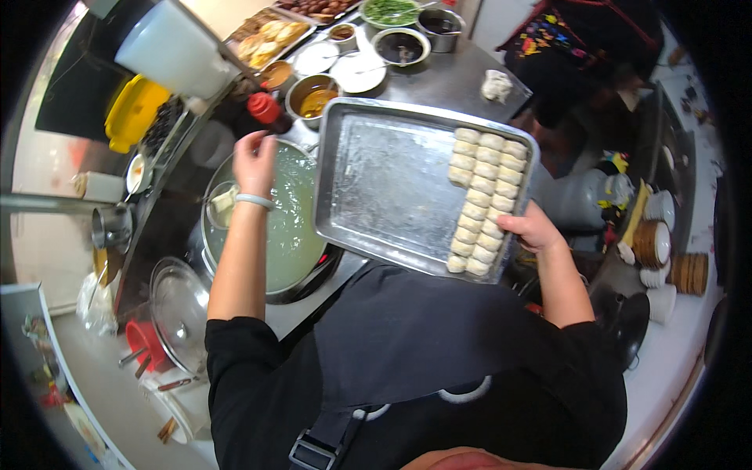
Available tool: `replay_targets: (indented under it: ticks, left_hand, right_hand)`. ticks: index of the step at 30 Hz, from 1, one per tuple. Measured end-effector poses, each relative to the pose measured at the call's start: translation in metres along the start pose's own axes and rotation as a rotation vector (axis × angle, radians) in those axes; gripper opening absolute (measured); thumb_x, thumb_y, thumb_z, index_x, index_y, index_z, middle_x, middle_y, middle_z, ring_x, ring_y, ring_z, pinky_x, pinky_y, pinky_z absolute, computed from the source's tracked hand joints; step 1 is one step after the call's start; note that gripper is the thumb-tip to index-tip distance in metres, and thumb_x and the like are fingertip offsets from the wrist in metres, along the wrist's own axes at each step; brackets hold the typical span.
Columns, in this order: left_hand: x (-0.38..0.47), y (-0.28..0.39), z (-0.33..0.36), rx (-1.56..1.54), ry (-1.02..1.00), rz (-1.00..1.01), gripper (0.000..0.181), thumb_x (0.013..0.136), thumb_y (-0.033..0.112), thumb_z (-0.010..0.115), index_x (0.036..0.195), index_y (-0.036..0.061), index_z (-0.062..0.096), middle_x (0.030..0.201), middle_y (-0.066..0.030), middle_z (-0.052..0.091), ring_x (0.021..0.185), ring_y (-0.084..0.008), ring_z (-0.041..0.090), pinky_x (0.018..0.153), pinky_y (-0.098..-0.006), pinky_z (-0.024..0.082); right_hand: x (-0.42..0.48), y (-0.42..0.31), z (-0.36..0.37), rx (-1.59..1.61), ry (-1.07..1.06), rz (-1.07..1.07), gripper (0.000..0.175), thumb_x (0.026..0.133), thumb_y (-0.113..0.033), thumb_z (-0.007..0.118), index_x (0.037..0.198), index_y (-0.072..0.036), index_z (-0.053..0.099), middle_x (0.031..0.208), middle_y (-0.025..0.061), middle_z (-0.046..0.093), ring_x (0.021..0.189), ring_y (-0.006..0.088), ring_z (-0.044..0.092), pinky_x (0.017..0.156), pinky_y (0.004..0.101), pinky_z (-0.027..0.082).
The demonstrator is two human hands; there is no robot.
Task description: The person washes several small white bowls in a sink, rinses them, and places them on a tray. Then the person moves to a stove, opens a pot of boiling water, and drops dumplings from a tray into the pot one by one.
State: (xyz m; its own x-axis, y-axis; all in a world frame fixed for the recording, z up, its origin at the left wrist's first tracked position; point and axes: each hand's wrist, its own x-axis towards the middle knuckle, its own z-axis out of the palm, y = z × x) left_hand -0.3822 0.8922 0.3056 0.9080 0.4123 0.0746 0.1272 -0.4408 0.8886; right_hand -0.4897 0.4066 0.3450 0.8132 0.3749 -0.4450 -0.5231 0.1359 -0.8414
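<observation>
My right hand (531,228) holds a rectangular metal tray (388,176) by its right side, thumb over the rim. Rows of pale, floured dumplings (483,200) fill the tray's right part. Over a large round pot of greenish, cloudy liquid (291,217) hangs my left hand (255,157), fingers curled, with no object visible in it. A pale ring circles that wrist. Behind the left wrist, a round strainer or bowl with a pale piece (224,201) sits at the pot's left side. The tray's left edge overlaps the pot's right edge.
Beyond the tray stand a red-capped bottle (264,108), a metal pot of yellow liquid (317,101), white bowls (358,71), a bowl of dark liquid (401,47) and chopped greens (389,10). A glass lid (182,311) leans at left. Stacked dishes (652,244) stand at right.
</observation>
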Motion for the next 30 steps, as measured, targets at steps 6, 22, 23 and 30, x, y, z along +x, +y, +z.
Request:
replay_targets:
  ticks: [6, 22, 23, 30]
  left_hand:
    - [-0.123, 0.105, 0.182, -0.057, -0.843, -0.049, 0.041, 0.075, 0.030, 0.079, 0.092, -0.0042, 0.063, 0.079, -0.0125, 0.068, 0.071, -0.0218, 0.065, 0.068, -0.0334, 0.052]
    - [-0.158, 0.116, 0.233, -0.464, -0.557, -0.240, 0.038, 0.074, 0.008, 0.078, 0.102, -0.0034, 0.055, 0.086, -0.0076, 0.066, 0.077, -0.0137, 0.062, 0.070, -0.0288, 0.053]
    - [-0.156, 0.115, 0.231, -0.472, -0.531, -0.134, 0.038, 0.075, 0.005, 0.077, 0.104, -0.0035, 0.054, 0.088, -0.0072, 0.066, 0.078, -0.0129, 0.062, 0.070, -0.0282, 0.053]
    - [-0.109, 0.112, 0.169, -0.059, -0.626, -0.182, 0.048, 0.071, 0.011, 0.078, 0.107, -0.0033, 0.050, 0.091, -0.0118, 0.064, 0.079, -0.0144, 0.062, 0.070, -0.0282, 0.052]
  right_hand:
    - [-0.005, 0.005, 0.007, 0.097, 0.008, -0.068, 0.068, 0.076, -0.012, 0.075, 0.137, -0.001, 0.046, 0.133, 0.0101, 0.056, 0.121, 0.0232, 0.053, 0.104, 0.0375, 0.040]
    - [0.021, 0.014, -0.035, 0.172, -0.172, -0.101, 0.072, 0.076, -0.015, 0.078, 0.139, -0.002, 0.044, 0.133, 0.0091, 0.055, 0.122, 0.0219, 0.052, 0.105, 0.0372, 0.040]
    - [0.025, 0.013, -0.037, 0.152, -0.166, -0.075, 0.072, 0.076, -0.015, 0.078, 0.138, -0.002, 0.045, 0.133, 0.0092, 0.055, 0.122, 0.0219, 0.052, 0.105, 0.0372, 0.040]
    - [0.049, 0.006, -0.046, 0.152, -0.257, -0.039, 0.067, 0.076, -0.012, 0.077, 0.136, 0.000, 0.048, 0.128, 0.0100, 0.059, 0.118, 0.0220, 0.055, 0.103, 0.0370, 0.041]
